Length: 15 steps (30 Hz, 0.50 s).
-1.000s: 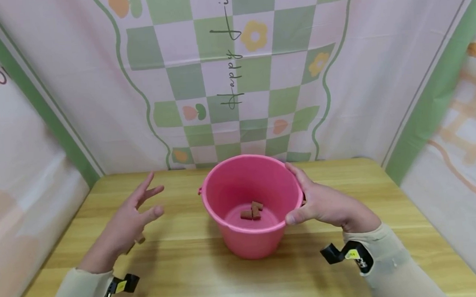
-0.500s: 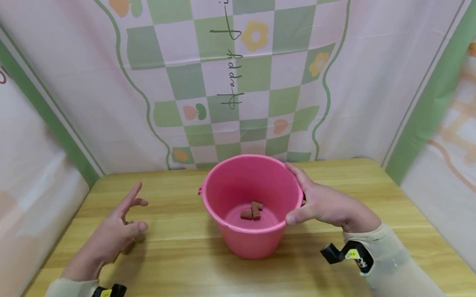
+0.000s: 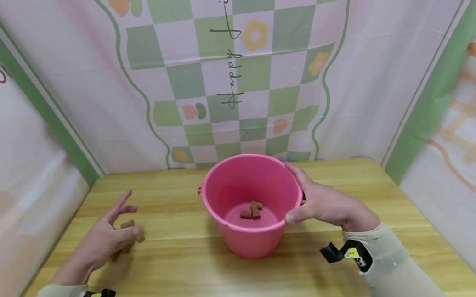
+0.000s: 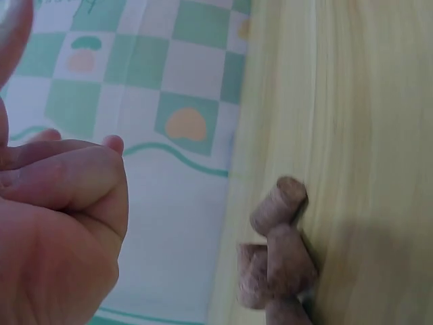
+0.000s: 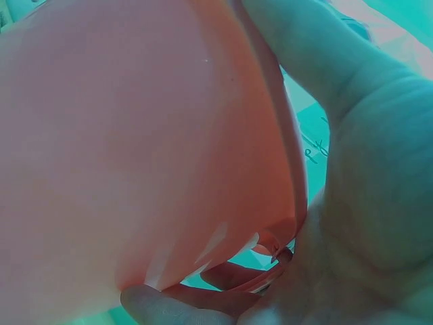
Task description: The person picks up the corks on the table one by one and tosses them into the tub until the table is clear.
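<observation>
A person's right hand (image 3: 333,204) grips the rim of a round pink plastic bucket (image 3: 250,242) standing on a pale wood-grain surface (image 3: 181,281), thumb on the near edge and other fingers spread along the outer wall, a hold that seems meant to steady the bucket rather than lift it. Inside, three short brown cork-like cylinders (image 3: 246,214) lie together on the bottom, where the high walls should stop them rolling off. Well apart from the bucket, the left hand (image 3: 97,241) hovers low, index finger out straight and the others loosely bent, with nothing visible in its hold from where I stand. Close by that hand, at least four more matching brown cylinders (image 4: 289,263) lie clustered on the surface, some touching; their spot within easy reach suggests the work is split, one hand for the bucket, the other for the small pieces. Before a green-and-white checkered backdrop (image 3: 253,74), the wide mouth faces up, leaving its left side unobstructed.
</observation>
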Motion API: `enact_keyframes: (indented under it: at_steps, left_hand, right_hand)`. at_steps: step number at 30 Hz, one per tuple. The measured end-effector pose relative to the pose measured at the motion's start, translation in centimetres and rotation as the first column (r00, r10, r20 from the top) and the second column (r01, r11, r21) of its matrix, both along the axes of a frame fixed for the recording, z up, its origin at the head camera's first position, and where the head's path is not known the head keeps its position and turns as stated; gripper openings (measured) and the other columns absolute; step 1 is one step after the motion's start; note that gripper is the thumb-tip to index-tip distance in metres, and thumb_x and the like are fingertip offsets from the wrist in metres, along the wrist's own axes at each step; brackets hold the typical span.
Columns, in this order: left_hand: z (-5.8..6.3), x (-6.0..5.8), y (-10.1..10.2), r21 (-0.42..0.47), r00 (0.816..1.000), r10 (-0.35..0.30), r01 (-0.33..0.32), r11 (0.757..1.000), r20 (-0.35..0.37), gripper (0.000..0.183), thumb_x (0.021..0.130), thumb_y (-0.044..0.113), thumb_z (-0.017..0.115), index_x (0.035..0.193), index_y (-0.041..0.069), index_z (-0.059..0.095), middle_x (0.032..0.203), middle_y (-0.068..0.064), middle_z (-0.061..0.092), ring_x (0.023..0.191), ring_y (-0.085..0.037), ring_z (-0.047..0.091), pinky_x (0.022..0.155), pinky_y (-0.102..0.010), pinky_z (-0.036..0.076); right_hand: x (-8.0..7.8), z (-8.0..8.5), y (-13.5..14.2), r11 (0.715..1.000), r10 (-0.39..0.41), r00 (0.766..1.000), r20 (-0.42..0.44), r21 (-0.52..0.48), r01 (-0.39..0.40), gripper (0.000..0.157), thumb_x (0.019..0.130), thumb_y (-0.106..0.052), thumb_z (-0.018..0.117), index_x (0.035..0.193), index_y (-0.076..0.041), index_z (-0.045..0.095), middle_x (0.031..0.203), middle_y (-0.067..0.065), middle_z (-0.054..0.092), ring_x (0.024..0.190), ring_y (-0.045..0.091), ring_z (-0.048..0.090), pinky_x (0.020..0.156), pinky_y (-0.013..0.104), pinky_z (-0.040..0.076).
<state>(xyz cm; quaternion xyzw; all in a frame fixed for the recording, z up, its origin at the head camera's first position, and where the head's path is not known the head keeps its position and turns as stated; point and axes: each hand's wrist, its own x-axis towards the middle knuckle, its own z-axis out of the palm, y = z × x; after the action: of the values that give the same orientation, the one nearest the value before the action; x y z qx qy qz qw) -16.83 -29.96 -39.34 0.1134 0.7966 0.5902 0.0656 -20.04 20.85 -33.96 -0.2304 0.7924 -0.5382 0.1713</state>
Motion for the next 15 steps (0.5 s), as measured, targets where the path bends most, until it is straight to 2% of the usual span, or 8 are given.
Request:
enact_keyframes:
  at_steps: [1,2,3,5,9,11,12,15]
  left_hand:
    - [-0.1,0.0,-0.2,-0.001,1.000,0.009,-0.009,1.000,-0.002,0.099,0.090,0.007,0.074,0.161,0.033,0.010,0.151,-0.026,0.023,0.101,-0.043,0.059,0.056,-0.021,0.048]
    - [-0.2,0.0,-0.5,0.001,1.000,0.018,-0.018,1.000,-0.002,0.098,0.091,0.006,0.073,0.161,0.031,0.011,0.151,-0.025,0.023,0.085,-0.032,0.062,0.055,-0.021,0.048]
    - [-0.3,0.0,-0.7,0.019,1.000,0.025,-0.026,0.999,0.009,0.096,0.091,0.005,0.073,0.162,0.029,0.012,0.151,-0.024,0.023,0.069,-0.022,0.058,0.049,-0.022,0.045]
    - [-0.5,0.0,-1.2,0.021,0.999,0.047,-0.047,0.999,0.014,0.091,0.092,0.005,0.071,0.161,0.026,0.017,0.151,-0.022,0.024,0.049,-0.008,0.038,0.041,-0.022,0.039]
    - [-1.1,0.2,-2.4,-0.014,0.996,0.092,-0.092,0.996,0.021,0.076,0.095,0.011,0.069,0.159,0.020,0.028,0.149,-0.017,0.030,0.046,-0.005,0.035,0.041,-0.025,0.039]
    - [-1.3,0.2,-2.9,-0.027,0.993,0.121,-0.120,0.992,0.011,0.069,0.095,0.013,0.070,0.155,0.020,0.038,0.145,-0.006,0.041,0.046,-0.004,0.035,0.041,-0.025,0.040]
    - [-1.4,0.2,-3.3,-0.046,0.991,0.134,-0.134,0.990,0.009,0.066,0.095,0.016,0.070,0.154,0.020,0.040,0.142,0.000,0.044,0.053,-0.005,0.041,0.044,-0.025,0.041]
    - [-1.5,0.2,-4.3,-0.098,0.983,0.183,-0.184,0.978,-0.023,0.059,0.095,0.021,0.071,0.149,0.014,0.047,0.128,0.020,0.055,0.049,-0.004,0.040,0.041,-0.025,0.039]
  right_hand:
    - [0.0,0.0,0.0,1.000,0.001,1.000,-0.003,0.001,-0.001,0.125,0.073,-0.022,0.090,0.160,-0.027,0.001,0.153,0.012,0.032,0.131,0.038,0.043,0.095,0.048,0.049]
    - [0.0,0.0,0.0,1.000,0.002,1.000,-0.004,0.001,-0.002,0.125,0.073,-0.023,0.090,0.160,-0.027,0.001,0.154,0.012,0.032,0.131,0.038,0.043,0.095,0.048,0.049]
    - [0.0,0.0,0.0,1.000,0.001,1.000,-0.006,0.003,-0.001,0.125,0.073,-0.023,0.090,0.160,-0.027,0.001,0.154,0.012,0.032,0.131,0.037,0.043,0.095,0.048,0.049]
    - [-0.1,-0.1,0.0,1.000,0.002,1.000,-0.006,0.004,-0.002,0.124,0.073,-0.023,0.090,0.160,-0.027,0.001,0.154,0.011,0.033,0.132,0.037,0.043,0.096,0.049,0.048]
    - [-0.1,-0.1,0.1,1.000,0.005,1.000,-0.001,0.004,-0.005,0.124,0.073,-0.023,0.090,0.160,-0.028,0.001,0.153,0.012,0.034,0.132,0.037,0.043,0.097,0.050,0.047]
    - [0.0,-0.1,0.1,1.000,0.004,1.000,-0.002,0.008,-0.004,0.124,0.073,-0.023,0.090,0.159,-0.029,0.001,0.153,0.012,0.034,0.132,0.037,0.043,0.098,0.051,0.046]
    - [0.0,-0.1,0.1,1.000,0.003,1.000,-0.004,0.010,-0.003,0.124,0.074,-0.024,0.090,0.160,-0.029,0.001,0.153,0.012,0.034,0.131,0.037,0.044,0.099,0.052,0.045]
    - [0.0,-0.1,0.2,1.000,-0.002,1.000,-0.007,0.018,0.002,0.124,0.074,-0.025,0.090,0.160,-0.030,0.001,0.154,0.011,0.034,0.131,0.037,0.044,0.099,0.052,0.045]
